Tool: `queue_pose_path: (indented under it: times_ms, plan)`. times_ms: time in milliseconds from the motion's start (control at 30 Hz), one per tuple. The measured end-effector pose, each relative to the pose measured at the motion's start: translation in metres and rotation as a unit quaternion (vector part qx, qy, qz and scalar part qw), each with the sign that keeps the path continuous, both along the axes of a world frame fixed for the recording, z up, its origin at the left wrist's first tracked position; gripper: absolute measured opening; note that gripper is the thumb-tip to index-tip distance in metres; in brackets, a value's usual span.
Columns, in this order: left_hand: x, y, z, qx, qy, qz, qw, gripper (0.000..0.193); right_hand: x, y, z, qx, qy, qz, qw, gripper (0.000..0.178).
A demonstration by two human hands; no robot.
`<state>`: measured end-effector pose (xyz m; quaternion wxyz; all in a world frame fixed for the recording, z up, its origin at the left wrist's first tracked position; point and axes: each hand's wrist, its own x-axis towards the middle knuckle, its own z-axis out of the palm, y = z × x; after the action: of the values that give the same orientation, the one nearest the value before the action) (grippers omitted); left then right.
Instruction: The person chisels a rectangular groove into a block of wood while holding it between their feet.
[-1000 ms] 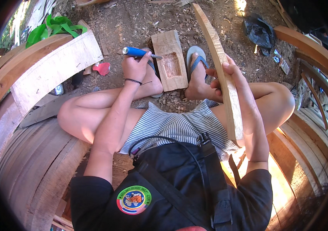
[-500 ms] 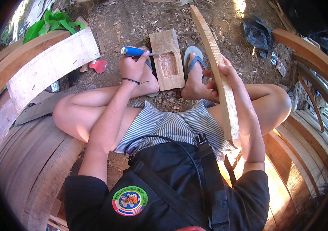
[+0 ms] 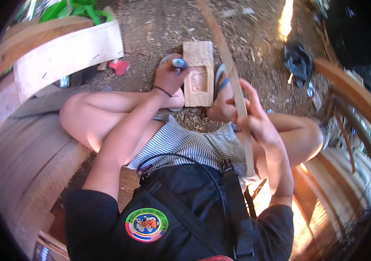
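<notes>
My left hand point(image 3: 167, 77) is closed around a blue-handled chisel point(image 3: 179, 64). The handle's end points up, and the blade is hidden below the fist. Just right of it, a wooden block point(image 3: 197, 50) with a rectangular hollow cut into it lies on the ground between my feet. In my right hand point(image 3: 259, 119) is a long narrow wooden stick point(image 3: 227, 58), held near its lower half between thumb and fingers, with the index finger raised. The stick slants over my right foot, its near end by my lap.
Wood chips litter the dirt ground point(image 3: 150, 32). At the left stand curved-looking planks and a pale board point(image 3: 70, 54), with green cloth point(image 3: 79, 9) behind and a red scrap point(image 3: 119, 66) beside. A black plastic bag point(image 3: 297, 65) and more planks point(image 3: 350, 91) are at the right.
The chisel has turned from lying sideways to standing more upright in my left hand. The stick has rolled to show a narrower face, and my right fingers have shifted on it.
</notes>
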<state>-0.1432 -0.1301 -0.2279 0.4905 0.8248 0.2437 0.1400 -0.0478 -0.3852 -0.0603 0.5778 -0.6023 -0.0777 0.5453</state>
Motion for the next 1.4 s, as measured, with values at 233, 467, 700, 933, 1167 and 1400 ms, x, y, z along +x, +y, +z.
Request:
queue_pose_path:
  times_ms: [233,467,700,933,1167,1400]
  plan:
    - [0.012,-0.002,0.016,0.102,0.029,-0.076,0.991,0.034,-0.012,0.026,0.020,-0.060,-0.374,0.189,0.906,0.100]
    - [0.018,0.000,0.027,0.083,0.033,-0.080,0.993,0.028,-0.023,0.031,0.031,-0.090,-0.582,0.108,0.801,0.090]
    - [0.036,0.016,0.034,0.065,0.029,-0.100,0.993,0.036,-0.005,0.035,0.055,-0.054,-0.582,0.049,0.810,0.087]
    - [0.035,0.004,0.026,0.130,0.006,-0.105,0.986,0.032,0.001,0.050,0.071,-0.083,-0.561,0.066,0.821,0.072]
    - [0.054,0.003,0.055,0.020,-0.067,-0.088,0.994,0.043,-0.025,0.042,0.046,-0.217,-0.507,0.200,0.810,0.088]
    - [0.120,0.046,0.099,-0.154,-0.047,-0.090,0.983,0.025,0.073,0.090,0.072,-0.046,-0.354,-0.180,0.917,0.095]
